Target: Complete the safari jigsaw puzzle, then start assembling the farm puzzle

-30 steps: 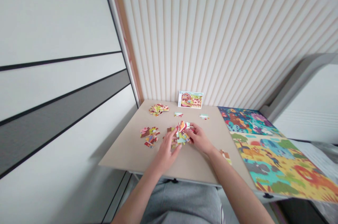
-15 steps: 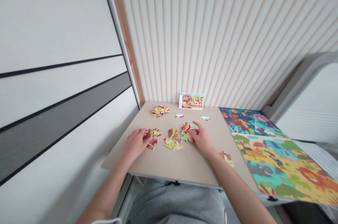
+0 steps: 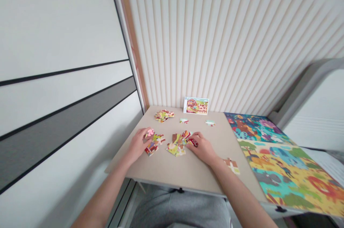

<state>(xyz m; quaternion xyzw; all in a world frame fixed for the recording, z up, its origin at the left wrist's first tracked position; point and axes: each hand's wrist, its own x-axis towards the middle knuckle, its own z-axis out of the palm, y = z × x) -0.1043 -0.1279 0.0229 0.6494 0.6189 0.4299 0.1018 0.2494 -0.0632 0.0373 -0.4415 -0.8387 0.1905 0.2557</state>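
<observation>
Loose coloured puzzle pieces lie in heaps on a beige board (image 3: 166, 167). My left hand (image 3: 138, 143) rests on the left heap of pieces (image 3: 153, 142), its fingers curled around a pink piece (image 3: 149, 133). My right hand (image 3: 202, 146) sits at the right edge of the middle heap (image 3: 178, 143), fingertips pinched on a red piece (image 3: 192, 142). A small reference picture of a farm (image 3: 196, 105) leans on the ribbed wall behind.
Another heap of pieces (image 3: 163, 115) lies at the far left of the board, with two single pieces (image 3: 184, 120) (image 3: 210, 123) near the picture and a joined bit (image 3: 232, 165) by my right forearm. A large finished colourful puzzle (image 3: 279, 163) covers the right side.
My left hand left the middle heap and moved over to the left heap, closing on a pink piece. My right hand stayed at the middle heap and curled onto a red piece.
</observation>
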